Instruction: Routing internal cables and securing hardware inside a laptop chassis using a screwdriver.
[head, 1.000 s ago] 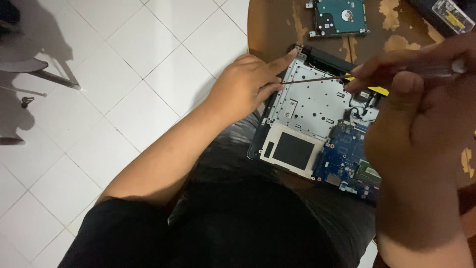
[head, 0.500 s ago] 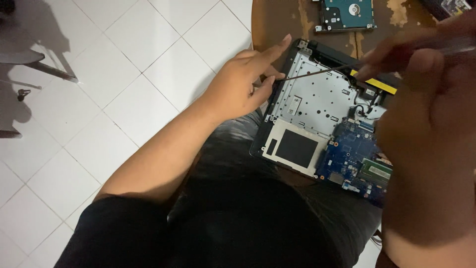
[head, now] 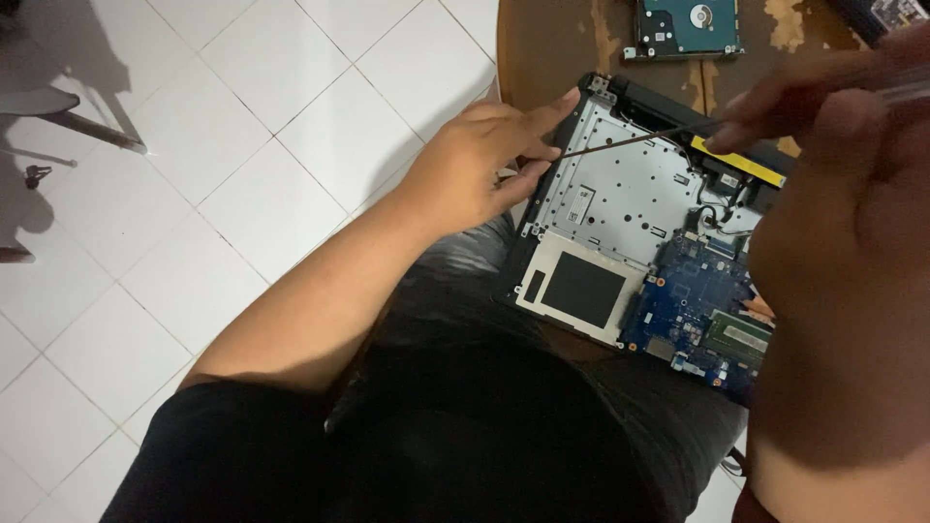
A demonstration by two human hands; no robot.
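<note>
An opened laptop base [head: 620,199] lies across my lap and the edge of a round wooden table, its silver metal frame and blue circuit board [head: 693,310] exposed. My left hand [head: 480,165] grips the laptop's left edge, fingers resting on the frame near the far corner. My right hand [head: 823,107] holds a screwdriver [head: 630,140] with a clear handle; its thin dark shaft runs leftward and its tip meets the frame's left edge beside my left fingers. A yellow strip [head: 741,165] sits by the hinge under my right hand.
A removed hard drive [head: 686,27] lies on the worn brown table [head: 547,44] beyond the laptop. White tiled floor [head: 242,145] spreads to the left, with chair legs [head: 68,116] at the far left. My dark-trousered legs [head: 484,407] support the laptop.
The view has shifted slightly, so the laptop sits a little higher and to the right. Both hands keep their hold, and the screwdriver tip stays at the frame's left edge.
</note>
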